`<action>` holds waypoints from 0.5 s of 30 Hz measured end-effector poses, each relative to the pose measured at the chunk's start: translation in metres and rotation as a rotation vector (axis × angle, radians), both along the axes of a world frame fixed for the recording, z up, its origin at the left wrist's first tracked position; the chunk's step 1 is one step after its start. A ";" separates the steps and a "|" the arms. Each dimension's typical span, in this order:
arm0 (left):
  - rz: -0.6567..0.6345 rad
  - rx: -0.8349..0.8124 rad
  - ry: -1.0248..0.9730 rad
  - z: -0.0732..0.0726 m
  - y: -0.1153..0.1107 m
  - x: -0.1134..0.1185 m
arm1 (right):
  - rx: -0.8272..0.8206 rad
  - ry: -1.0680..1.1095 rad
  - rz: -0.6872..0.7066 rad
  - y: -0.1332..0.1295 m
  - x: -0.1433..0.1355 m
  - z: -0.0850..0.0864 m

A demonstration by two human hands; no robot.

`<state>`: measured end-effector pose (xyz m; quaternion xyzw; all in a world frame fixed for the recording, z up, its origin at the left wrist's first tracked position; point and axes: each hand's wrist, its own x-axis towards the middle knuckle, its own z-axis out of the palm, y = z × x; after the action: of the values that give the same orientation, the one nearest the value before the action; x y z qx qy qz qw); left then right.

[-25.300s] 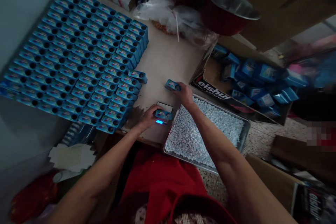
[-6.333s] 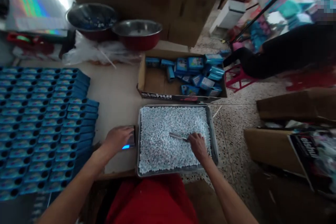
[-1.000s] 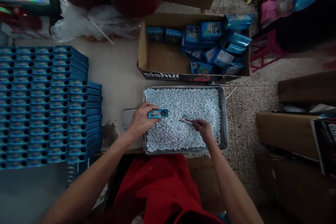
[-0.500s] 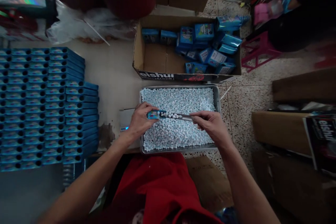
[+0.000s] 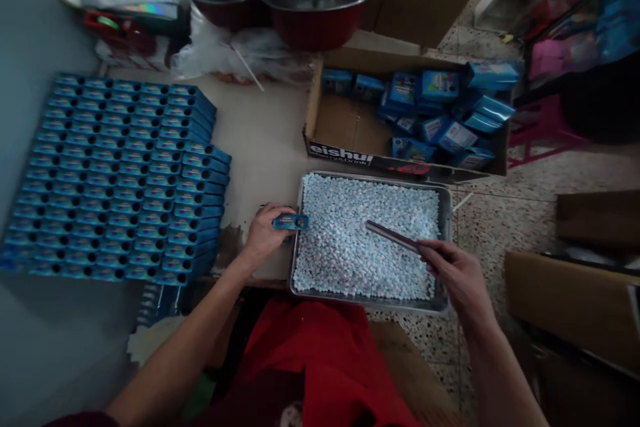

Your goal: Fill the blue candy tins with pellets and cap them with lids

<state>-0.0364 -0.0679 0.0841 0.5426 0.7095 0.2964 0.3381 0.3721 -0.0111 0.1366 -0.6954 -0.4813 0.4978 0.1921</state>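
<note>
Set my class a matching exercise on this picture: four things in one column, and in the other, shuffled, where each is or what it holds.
Things
1. Small blue box
2. Narrow scoop
3. Metal tray
4. Open carton

Places and contents
A. Spread with pale pellets
B. Held in the right hand
C. Holding jumbled blue packs
D. Held in the left hand

Right pairs: 1-D, 2-B, 3-A, 4-C
</note>
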 end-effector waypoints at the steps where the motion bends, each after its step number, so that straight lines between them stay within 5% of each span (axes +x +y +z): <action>1: 0.027 -0.015 0.002 -0.001 -0.006 -0.016 | -0.062 0.063 -0.083 -0.002 0.009 -0.021; 4: 0.068 -0.055 0.030 -0.012 -0.020 -0.058 | -0.195 0.197 -0.227 -0.009 0.016 -0.070; 6: 0.054 -0.067 0.031 -0.024 -0.025 -0.074 | -0.231 0.246 -0.263 -0.010 0.008 -0.086; 11: 0.043 -0.080 0.004 -0.052 -0.037 -0.079 | -0.298 0.292 -0.297 -0.006 -0.008 -0.097; 15: 0.080 -0.062 0.073 -0.046 -0.056 -0.082 | -0.311 0.247 -0.239 -0.007 -0.001 -0.098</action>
<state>-0.1182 -0.1235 0.0378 0.5136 0.7513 0.2674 0.3167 0.3711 -0.0181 0.0386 -0.7023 -0.2859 0.6212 0.1978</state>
